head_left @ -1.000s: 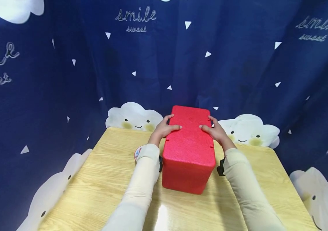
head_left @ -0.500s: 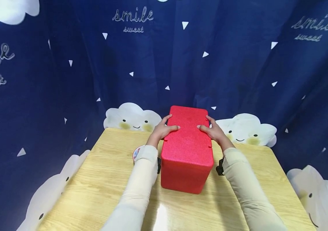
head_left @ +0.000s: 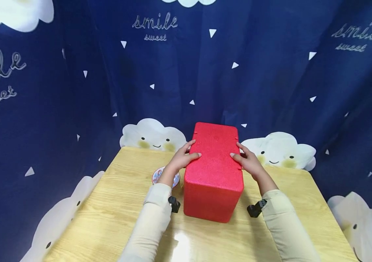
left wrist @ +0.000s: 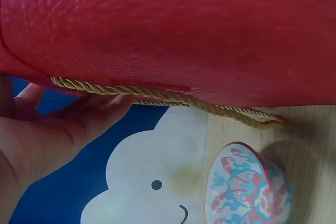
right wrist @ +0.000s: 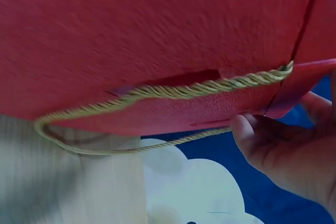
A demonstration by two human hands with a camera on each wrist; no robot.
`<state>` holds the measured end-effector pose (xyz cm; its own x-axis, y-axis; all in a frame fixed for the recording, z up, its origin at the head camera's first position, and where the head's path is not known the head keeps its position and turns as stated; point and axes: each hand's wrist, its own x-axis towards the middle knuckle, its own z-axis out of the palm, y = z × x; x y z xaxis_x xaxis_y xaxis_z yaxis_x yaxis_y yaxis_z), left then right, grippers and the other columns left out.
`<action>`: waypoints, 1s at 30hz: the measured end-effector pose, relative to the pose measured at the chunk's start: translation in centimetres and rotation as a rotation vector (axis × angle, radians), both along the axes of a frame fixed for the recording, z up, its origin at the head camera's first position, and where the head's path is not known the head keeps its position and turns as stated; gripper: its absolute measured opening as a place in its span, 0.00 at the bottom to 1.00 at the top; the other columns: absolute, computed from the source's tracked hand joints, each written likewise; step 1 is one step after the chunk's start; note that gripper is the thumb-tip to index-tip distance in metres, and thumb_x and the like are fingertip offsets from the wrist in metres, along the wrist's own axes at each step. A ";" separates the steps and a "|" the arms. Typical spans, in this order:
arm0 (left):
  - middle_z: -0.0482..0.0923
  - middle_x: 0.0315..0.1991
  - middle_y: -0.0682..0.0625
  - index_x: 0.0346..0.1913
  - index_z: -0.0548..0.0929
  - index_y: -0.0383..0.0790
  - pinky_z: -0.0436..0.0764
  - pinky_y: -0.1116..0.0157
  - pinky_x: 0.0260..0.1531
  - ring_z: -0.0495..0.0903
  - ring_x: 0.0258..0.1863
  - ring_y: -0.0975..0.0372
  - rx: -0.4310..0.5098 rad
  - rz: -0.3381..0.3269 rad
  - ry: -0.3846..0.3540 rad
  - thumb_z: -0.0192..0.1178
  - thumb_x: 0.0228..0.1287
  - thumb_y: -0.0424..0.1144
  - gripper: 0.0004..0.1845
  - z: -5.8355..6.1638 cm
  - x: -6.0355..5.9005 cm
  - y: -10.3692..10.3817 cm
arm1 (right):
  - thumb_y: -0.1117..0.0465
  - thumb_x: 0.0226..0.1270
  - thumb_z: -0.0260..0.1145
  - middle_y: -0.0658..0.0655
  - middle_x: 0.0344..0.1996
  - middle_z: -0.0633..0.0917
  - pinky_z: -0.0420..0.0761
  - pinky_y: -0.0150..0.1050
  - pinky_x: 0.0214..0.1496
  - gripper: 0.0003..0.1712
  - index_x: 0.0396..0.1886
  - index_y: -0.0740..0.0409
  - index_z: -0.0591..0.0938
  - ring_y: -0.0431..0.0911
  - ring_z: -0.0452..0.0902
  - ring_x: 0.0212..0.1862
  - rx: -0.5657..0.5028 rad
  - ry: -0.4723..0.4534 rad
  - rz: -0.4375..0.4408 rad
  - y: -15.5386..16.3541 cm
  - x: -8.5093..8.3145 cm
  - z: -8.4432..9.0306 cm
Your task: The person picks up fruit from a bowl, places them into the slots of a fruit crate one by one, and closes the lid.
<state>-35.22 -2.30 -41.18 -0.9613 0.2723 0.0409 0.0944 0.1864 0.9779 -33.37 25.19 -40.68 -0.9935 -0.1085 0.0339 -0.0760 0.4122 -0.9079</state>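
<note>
A tall red box (head_left: pixel 216 156) with a textured surface stands on the wooden table between my hands. My left hand (head_left: pixel 182 157) is at its left side, thumb over the top edge and fingers extended along the side. On the right side, my right hand (head_left: pixel 250 162) lies in much the same way. Twisted gold cords hang at the sides, one cord (left wrist: pixel 163 95) in the left wrist view and another cord (right wrist: pixel 178 90) in the right wrist view. Each thumb is close to its cord; whether it touches I cannot tell.
A small bowl (left wrist: pixel 239 184) with a red and blue pattern sits left of the box, partly behind my left wrist in the head view. The wooden table (head_left: pixel 126 196) ends before a blue curtain (head_left: pixel 172 72) with clouds.
Both hands have drawn back toward me along the box sides and a little outward. More of the bowl shows. The box stays put; the head view has shifted slightly.
</note>
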 end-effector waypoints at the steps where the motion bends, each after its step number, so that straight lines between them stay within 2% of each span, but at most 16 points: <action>1: 0.72 0.53 0.40 0.70 0.61 0.50 0.78 0.60 0.38 0.78 0.40 0.55 0.010 -0.006 0.003 0.62 0.56 0.42 0.37 0.0 0.5 -0.2 | 0.54 0.66 0.59 0.72 0.59 0.68 0.77 0.38 0.43 0.41 0.73 0.55 0.52 0.58 0.71 0.52 -0.015 0.003 0.014 -0.1 0.4 0.0; 5: 0.70 0.57 0.40 0.70 0.60 0.51 0.75 0.58 0.46 0.76 0.48 0.53 0.024 0.006 0.016 0.63 0.56 0.42 0.38 -0.2 2.2 -0.7 | 0.54 0.66 0.60 0.71 0.61 0.66 0.75 0.42 0.50 0.41 0.73 0.55 0.52 0.59 0.68 0.56 -0.045 0.024 0.029 -0.4 1.8 -0.1; 9: 0.70 0.57 0.42 0.70 0.60 0.53 0.74 0.57 0.47 0.74 0.50 0.54 0.027 0.037 0.008 0.63 0.55 0.44 0.39 -0.2 3.7 -0.7 | 0.55 0.65 0.61 0.70 0.62 0.64 0.71 0.50 0.54 0.42 0.73 0.56 0.51 0.60 0.64 0.60 -0.061 0.042 0.017 -0.7 2.6 -0.2; 10: 0.70 0.56 0.43 0.70 0.60 0.54 0.74 0.58 0.46 0.74 0.49 0.55 0.014 0.052 0.006 0.63 0.55 0.45 0.39 -0.1 4.0 -0.7 | 0.55 0.65 0.61 0.70 0.63 0.64 0.71 0.50 0.54 0.42 0.73 0.56 0.51 0.60 0.64 0.60 -0.064 0.043 0.015 -0.8 2.7 -0.2; 12: 0.72 0.55 0.41 0.70 0.60 0.52 0.75 0.57 0.45 0.75 0.47 0.53 0.007 0.068 -0.012 0.63 0.55 0.44 0.39 1.0 5.2 -0.7 | 0.56 0.65 0.61 0.70 0.62 0.65 0.72 0.48 0.53 0.42 0.73 0.56 0.51 0.60 0.66 0.59 -0.069 0.047 0.009 -1.0 2.8 -0.3; 13: 0.73 0.54 0.41 0.70 0.60 0.52 0.75 0.57 0.44 0.76 0.46 0.53 0.003 0.077 -0.016 0.63 0.55 0.44 0.39 1.1 5.3 -0.6 | 0.56 0.64 0.61 0.70 0.62 0.66 0.73 0.48 0.53 0.42 0.73 0.56 0.51 0.59 0.67 0.58 -0.066 0.051 0.002 -1.1 2.7 -0.3; 17: 0.75 0.50 0.42 0.69 0.61 0.58 0.76 0.58 0.43 0.78 0.43 0.54 0.013 0.098 -0.061 0.65 0.53 0.44 0.39 0.9 5.2 -0.8 | 0.56 0.64 0.61 0.70 0.61 0.67 0.73 0.46 0.52 0.42 0.73 0.56 0.52 0.58 0.69 0.57 -0.071 0.049 -0.020 -1.4 2.8 -0.4; 19: 0.76 0.48 0.44 0.68 0.63 0.62 0.77 0.60 0.41 0.79 0.41 0.56 0.024 0.107 -0.063 0.67 0.51 0.46 0.40 -0.2 4.3 -0.8 | 0.57 0.64 0.61 0.70 0.61 0.67 0.72 0.46 0.53 0.42 0.73 0.56 0.52 0.58 0.68 0.57 -0.075 0.043 -0.028 -1.5 2.9 -0.5; 26: 0.77 0.47 0.43 0.68 0.63 0.60 0.79 0.60 0.38 0.80 0.39 0.55 0.088 0.080 -0.087 0.68 0.49 0.45 0.41 -0.3 4.1 -0.9 | 0.56 0.63 0.62 0.70 0.61 0.67 0.74 0.43 0.51 0.42 0.73 0.55 0.53 0.58 0.69 0.57 -0.101 0.030 -0.036 -1.5 2.9 -0.3; 30: 0.77 0.46 0.42 0.68 0.63 0.59 0.79 0.60 0.36 0.80 0.38 0.55 0.087 0.071 -0.094 0.68 0.48 0.44 0.41 -0.2 4.0 -1.0 | 0.55 0.63 0.62 0.69 0.62 0.66 0.74 0.43 0.52 0.42 0.73 0.53 0.52 0.58 0.68 0.58 -0.119 0.023 -0.031 -1.4 2.8 -0.6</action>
